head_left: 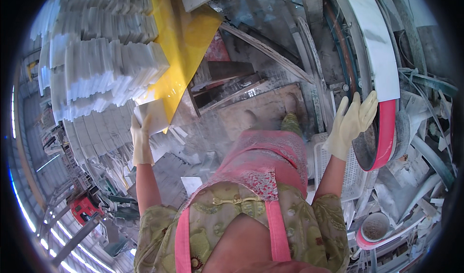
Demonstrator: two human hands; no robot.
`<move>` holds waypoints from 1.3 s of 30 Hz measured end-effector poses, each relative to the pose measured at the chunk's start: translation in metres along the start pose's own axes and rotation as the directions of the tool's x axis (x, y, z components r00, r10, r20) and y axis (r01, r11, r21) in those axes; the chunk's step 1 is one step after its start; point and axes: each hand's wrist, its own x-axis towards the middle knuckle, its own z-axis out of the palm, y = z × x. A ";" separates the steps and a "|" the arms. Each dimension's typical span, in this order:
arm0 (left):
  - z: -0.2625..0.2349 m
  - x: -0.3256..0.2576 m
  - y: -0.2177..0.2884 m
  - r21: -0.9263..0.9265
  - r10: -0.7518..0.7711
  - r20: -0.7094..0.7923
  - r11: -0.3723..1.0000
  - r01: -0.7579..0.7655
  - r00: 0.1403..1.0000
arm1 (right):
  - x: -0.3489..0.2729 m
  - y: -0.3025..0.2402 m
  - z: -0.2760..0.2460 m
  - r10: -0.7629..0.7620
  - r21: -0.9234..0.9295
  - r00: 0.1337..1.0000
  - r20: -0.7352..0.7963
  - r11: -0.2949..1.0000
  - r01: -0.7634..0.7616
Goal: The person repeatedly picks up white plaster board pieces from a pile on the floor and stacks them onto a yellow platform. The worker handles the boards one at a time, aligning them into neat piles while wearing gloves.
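My left hand (141, 145), in a cream rubber glove, grips a pale square stone tile (153, 114) by its edge, thumb on its face. The tile is right beside tall stacks of white-grey tiles (113, 60) standing on edge in rows. My right hand (352, 125), gloved the same way, has its fingers stretched out. Its fingertips are beside the near end of white stone pieces (382, 55) lying on a red conveyor belt (385, 136); whether they touch cannot be made out.
A yellow sheet (186, 46) hangs beside the stacks. Wooden planks (266, 50) lean ahead of my feet. A white plastic basket (338, 174) stands under my right forearm. Broken stone offcuts (406, 195) and a small bucket (375, 226) are at the lower right.
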 end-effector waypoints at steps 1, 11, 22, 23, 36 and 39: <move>0.000 -0.002 0.002 -0.012 0.002 0.009 1.000 -0.002 1.000 | 0.000 0.000 0.000 -0.009 0.001 1.000 -0.002 1.000 0.009; -0.008 0.023 -0.026 0.154 0.153 -0.007 0.977 -0.150 0.988 | -0.008 0.004 0.002 -0.103 -0.023 0.993 -0.055 0.995 0.102; -0.004 0.035 -0.018 0.335 0.184 0.015 0.925 -0.179 0.983 | -0.011 0.038 0.001 -0.282 -0.071 0.959 0.008 0.957 0.282; -0.003 0.035 -0.018 0.327 0.194 0.030 0.925 -0.193 0.980 | -0.010 0.045 0.004 -0.270 -0.069 0.961 0.066 0.959 0.274; 0.002 0.038 -0.018 0.369 0.299 0.014 0.885 -0.283 0.954 | 0.020 0.068 0.027 -0.219 -0.054 0.954 0.205 0.971 0.234; 0.002 0.045 -0.024 0.374 0.262 -0.037 0.898 -0.230 0.964 | 0.012 0.064 0.019 -0.253 -0.020 0.959 0.124 0.966 0.258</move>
